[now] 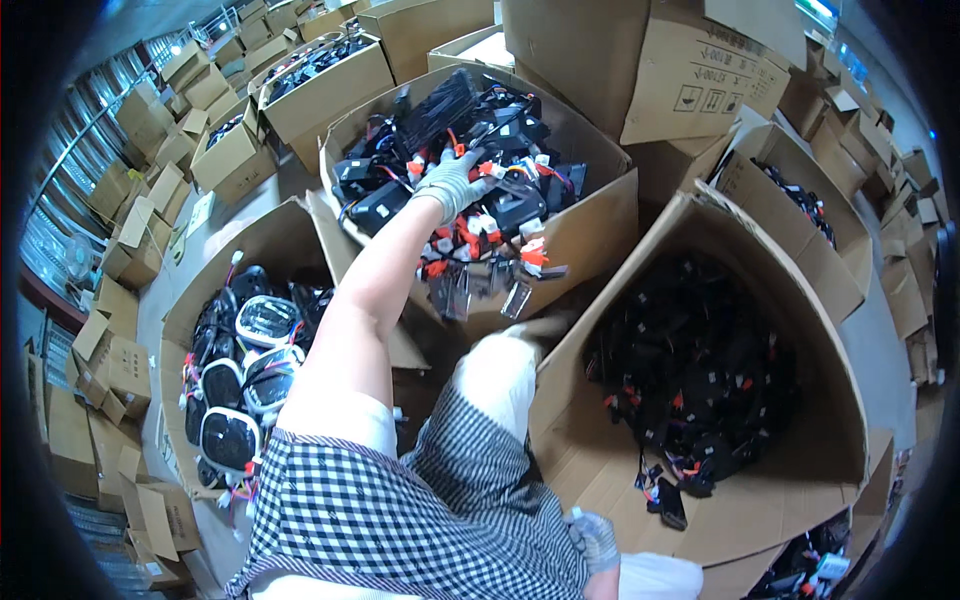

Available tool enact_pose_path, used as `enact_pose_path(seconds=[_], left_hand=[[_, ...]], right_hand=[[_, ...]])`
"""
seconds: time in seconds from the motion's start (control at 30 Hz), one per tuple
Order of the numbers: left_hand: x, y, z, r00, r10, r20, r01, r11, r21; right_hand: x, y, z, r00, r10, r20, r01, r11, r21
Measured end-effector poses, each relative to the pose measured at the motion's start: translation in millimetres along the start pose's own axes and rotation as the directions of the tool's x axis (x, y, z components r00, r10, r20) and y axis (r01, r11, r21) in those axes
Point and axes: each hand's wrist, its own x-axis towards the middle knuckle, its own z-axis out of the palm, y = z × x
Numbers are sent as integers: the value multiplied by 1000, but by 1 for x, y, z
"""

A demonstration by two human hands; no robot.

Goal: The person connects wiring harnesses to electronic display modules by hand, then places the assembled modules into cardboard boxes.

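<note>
My left hand, in a pale striped glove, reaches into the cardboard box ahead. It lies palm down with spread fingers on a heap of black devices with coloured wires. Red and white connectors lie by its fingertips, and I see nothing clearly held. Small clear plastic pieces hang over the box's near edge. Low down, my right hand, gloved alike, is curled against my checkered clothing. Its fingers are bent together, and whatever they may hold is hidden.
At left, a box holds white-rimmed black units. On the right stands a large open box with a dark heap of wired devices. More cartons crowd the back and both sides. My checkered apron fills the near foreground.
</note>
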Motion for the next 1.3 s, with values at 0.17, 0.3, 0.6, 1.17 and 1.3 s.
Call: enact_pose_path(seconds=[0.17,0.3,0.6,1.17,1.3], left_hand=[[70,-36,25,983,-179,-46,178,984,-16],[108,-43,57,931,-302,-205,323,943,78],[125,-214,63,951,248,183,-305,842,445],[-215,238,247,68,637,768,-959,254,-125],[-209,216,372,118,597,794,-973,230,-28]], right_hand=[[4,5,-4,995,98,-23,-99,995,-21],[7,8,-3,976,187,-108,-184,982,33],[47,3,-13,988,154,-20,-150,979,138],[27,-17,5,980,-24,-196,72,967,244],[33,-34,1,949,-157,-274,102,974,-204]])
